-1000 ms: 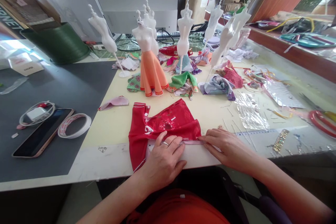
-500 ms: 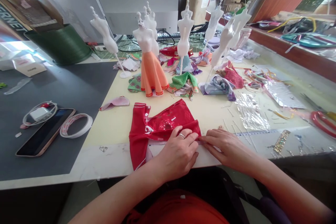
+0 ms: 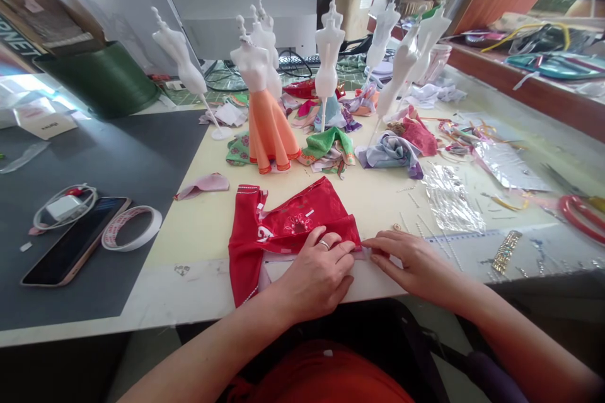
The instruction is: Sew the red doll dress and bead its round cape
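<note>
A red patterned cloth piece point(image 3: 288, 227) lies folded on the pale yellow table top point(image 3: 198, 245), with white stitching along its left edge. My left hand point(image 3: 319, 271), with a ring on it, presses down on the cloth's near fold, fingers curled over it. A pale lining point(image 3: 278, 271) shows under the fold beside that hand. My right hand point(image 3: 411, 261) lies at the cloth's right corner, fingertips touching the edge. Whether those fingers pinch anything is hidden.
An orange skirt point(image 3: 267, 132) stands on a white dress form, among several bare forms and fabric scraps. Left lie a phone point(image 3: 75, 242) and tape roll point(image 3: 132, 230) on a dark mat point(image 3: 155, 151). Right lie clear plastic point(image 3: 451, 201) and a ruler point(image 3: 466, 237).
My left hand has moved up and right onto the cloth. The cloth's near edge is now folded over, covering the pale strip seen earlier. My right hand stays at the corner.
</note>
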`<state>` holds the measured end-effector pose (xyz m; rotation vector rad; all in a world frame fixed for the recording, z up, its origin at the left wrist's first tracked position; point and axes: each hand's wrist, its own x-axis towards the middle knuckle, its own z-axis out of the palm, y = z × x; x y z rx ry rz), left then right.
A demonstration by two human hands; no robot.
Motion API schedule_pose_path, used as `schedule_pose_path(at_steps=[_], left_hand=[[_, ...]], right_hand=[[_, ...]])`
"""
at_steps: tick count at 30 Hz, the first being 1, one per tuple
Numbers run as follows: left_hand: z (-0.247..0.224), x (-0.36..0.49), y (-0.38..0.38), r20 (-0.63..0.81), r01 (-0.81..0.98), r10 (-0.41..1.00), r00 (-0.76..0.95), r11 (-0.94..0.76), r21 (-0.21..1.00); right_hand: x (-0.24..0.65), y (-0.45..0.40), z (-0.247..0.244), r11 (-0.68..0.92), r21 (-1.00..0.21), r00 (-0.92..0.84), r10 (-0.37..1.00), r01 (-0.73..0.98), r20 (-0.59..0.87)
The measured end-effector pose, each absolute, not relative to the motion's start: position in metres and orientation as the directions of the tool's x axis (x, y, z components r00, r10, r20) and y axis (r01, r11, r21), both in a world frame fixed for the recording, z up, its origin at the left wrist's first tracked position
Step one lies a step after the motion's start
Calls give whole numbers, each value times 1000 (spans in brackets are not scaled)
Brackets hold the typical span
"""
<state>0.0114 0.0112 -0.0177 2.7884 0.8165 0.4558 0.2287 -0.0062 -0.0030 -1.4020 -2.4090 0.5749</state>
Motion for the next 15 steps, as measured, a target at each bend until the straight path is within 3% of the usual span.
schedule_pose_path(at_steps=[11, 15], left_hand=[[-17, 11, 11, 239, 478, 543, 805, -832, 283], [-16, 8, 12, 253, 471, 535, 806, -839, 275]], right_hand=[[222, -1, -3, 536, -288, -534, 840, 794, 91], [222, -1, -2, 537, -277, -529, 841, 797, 110]])
